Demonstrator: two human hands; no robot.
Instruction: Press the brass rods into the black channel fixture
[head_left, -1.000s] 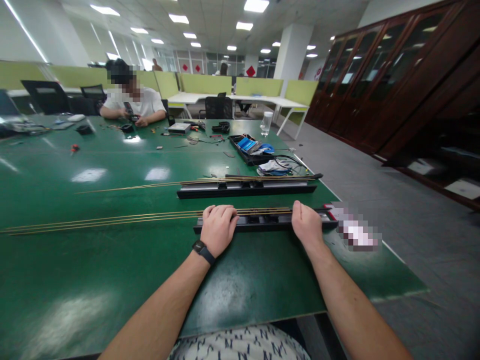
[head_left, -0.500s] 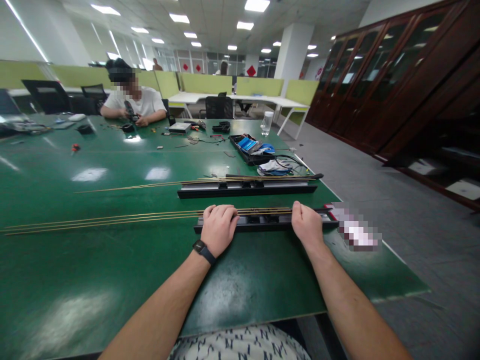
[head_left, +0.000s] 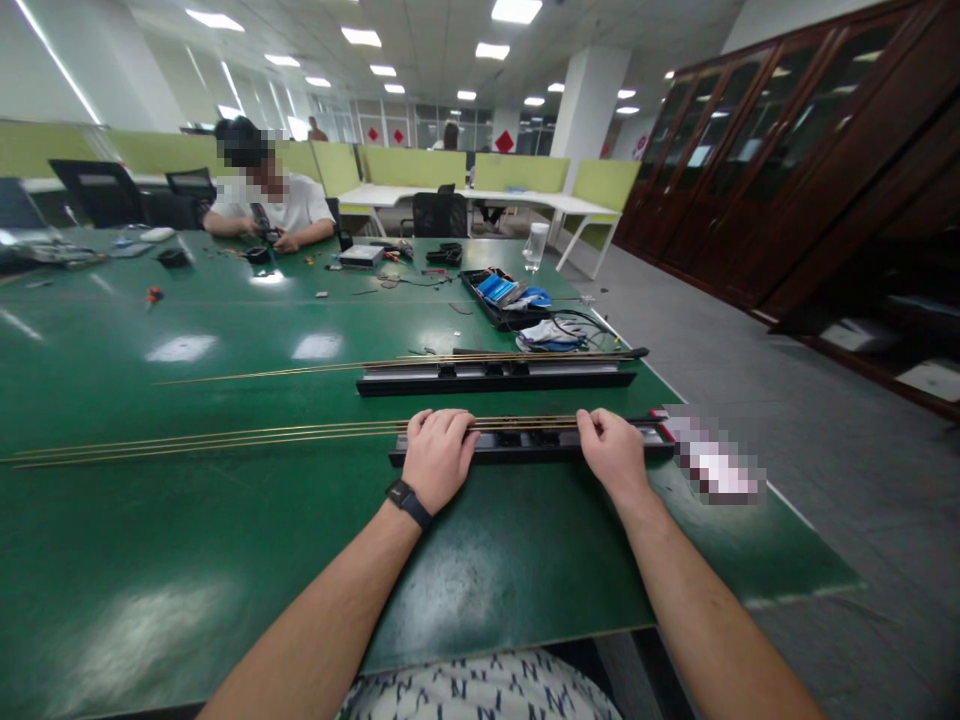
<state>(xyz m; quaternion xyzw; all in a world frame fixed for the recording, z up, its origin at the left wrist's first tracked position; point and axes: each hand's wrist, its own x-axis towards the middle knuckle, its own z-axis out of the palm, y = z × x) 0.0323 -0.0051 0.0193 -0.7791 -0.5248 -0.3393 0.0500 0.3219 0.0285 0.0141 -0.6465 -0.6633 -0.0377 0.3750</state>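
To your right: dark wood cabinet (head_left: 739,180), glass-paned doors, grey floor (head_left: 675,330). Ahead of you: yellow-green partitions (head_left: 412,166), white desks (head_left: 390,197), black chairs (head_left: 439,215), white pillar (head_left: 592,105). Above you: ceiling lights (head_left: 517,11), lit; glare on your green table (head_left: 90,540).

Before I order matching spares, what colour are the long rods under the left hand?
The rods are gold-coloured, clearest in the head view.
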